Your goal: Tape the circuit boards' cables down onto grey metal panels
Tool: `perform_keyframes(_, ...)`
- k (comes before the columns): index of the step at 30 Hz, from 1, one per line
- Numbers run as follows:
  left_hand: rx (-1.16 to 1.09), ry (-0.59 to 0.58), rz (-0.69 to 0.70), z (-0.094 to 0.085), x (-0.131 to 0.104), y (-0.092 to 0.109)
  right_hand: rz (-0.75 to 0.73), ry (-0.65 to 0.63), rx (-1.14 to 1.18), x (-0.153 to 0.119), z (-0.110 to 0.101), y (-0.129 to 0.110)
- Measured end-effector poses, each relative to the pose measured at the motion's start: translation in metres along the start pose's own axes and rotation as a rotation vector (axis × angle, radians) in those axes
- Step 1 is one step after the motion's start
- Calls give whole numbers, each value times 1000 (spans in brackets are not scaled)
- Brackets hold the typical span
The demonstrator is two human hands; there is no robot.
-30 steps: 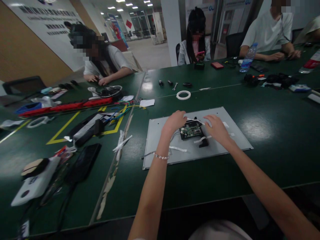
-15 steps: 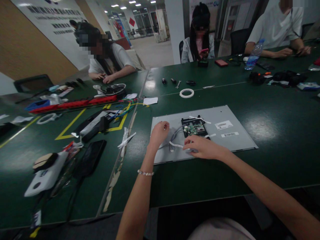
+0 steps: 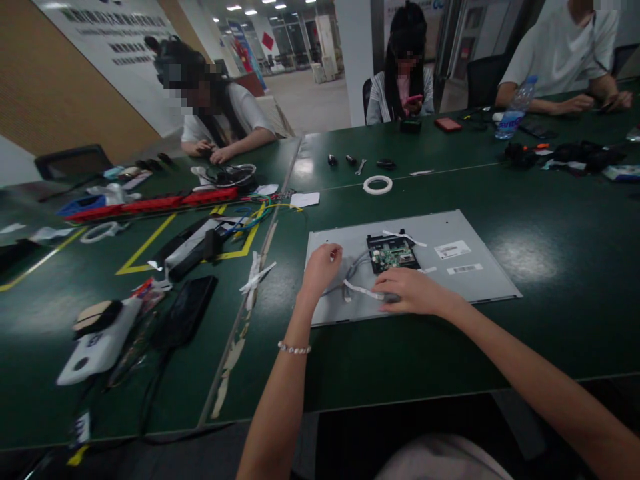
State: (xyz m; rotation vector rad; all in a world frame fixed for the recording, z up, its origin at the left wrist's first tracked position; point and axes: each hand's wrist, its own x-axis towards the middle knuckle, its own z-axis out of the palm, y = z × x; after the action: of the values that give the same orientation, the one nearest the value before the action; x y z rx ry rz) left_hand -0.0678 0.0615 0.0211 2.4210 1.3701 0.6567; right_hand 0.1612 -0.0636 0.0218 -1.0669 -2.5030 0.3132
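A flat grey display panel point(image 3: 480, 280) lies on the green table with a small green circuit board point(image 3: 395, 257) in a black frame on it. Grey cables point(image 3: 356, 263) curve off the board's left side. My left hand point(image 3: 323, 268) is over the panel's left edge, fingers curled in a pinch; what they hold, if anything, is too small to name. Low on the panel, my right hand point(image 3: 415, 291) has its fingers and thumb around the end of a white tape strip point(image 3: 361, 289). Another tape strip point(image 3: 407, 236) crosses the frame's top.
A tape roll point(image 3: 377, 185) and a wrench point(image 3: 361, 167) lie beyond the panel. On the left are a black phone-like slab point(image 3: 185, 312), a white device point(image 3: 100, 347) and a black-and-white box point(image 3: 190, 250). A water bottle point(image 3: 517, 110) stands far right. Several people sit across the table.
The view has shifted slightly, moving the whole scene a little to the right. Both hands stay at nearly the same places over the panel.
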Motion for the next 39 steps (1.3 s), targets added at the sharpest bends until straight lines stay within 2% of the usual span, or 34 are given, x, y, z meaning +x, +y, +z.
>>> perform_keyframes(5, -24, -11, 37, -2, 0, 3, -28, -45, -125, 3, 7, 2)
perform_keyframes(8, -118, -74, 71, -7, -2, 11, -41, 8, -186, 4, 9, 2)
perform_keyframes(11, -234, -232, 119, -15, -5, 25, -53, 121, -214, 2, 5, 0)
perform_keyframes(14, -350, -425, 101, -21, -8, 35, -48, 215, -187, 0, -1, -4)
perform_keyframes(16, -416, -526, 66, -24, -9, 37, -36, 252, -146, -1, -3, -5)
perform_keyframes(18, -462, -576, 48, -27, -9, 35, -28, 269, -121, -2, -4, -6)
perform_keyframes(20, -502, -559, 44, -29, -9, 32, -26, 273, -92, -2, -3, -7)
perform_keyframes(23, -588, -461, 16, -29, -7, 30, 26, 316, 54, 1, -1, -10)
perform_keyframes(27, -655, -370, -8, -26, -6, 30, 285, 387, 522, 9, 5, -12)
perform_keyframes(30, -662, -349, -19, -22, -6, 32, 441, 384, 809, 17, 13, -8)
perform_keyframes(34, -649, -350, 6, -19, -8, 33, 476, 327, 823, 29, 20, -6)
perform_keyframes(39, -563, -314, 62, -19, -9, 33, 550, 388, 790, 38, 27, -3)
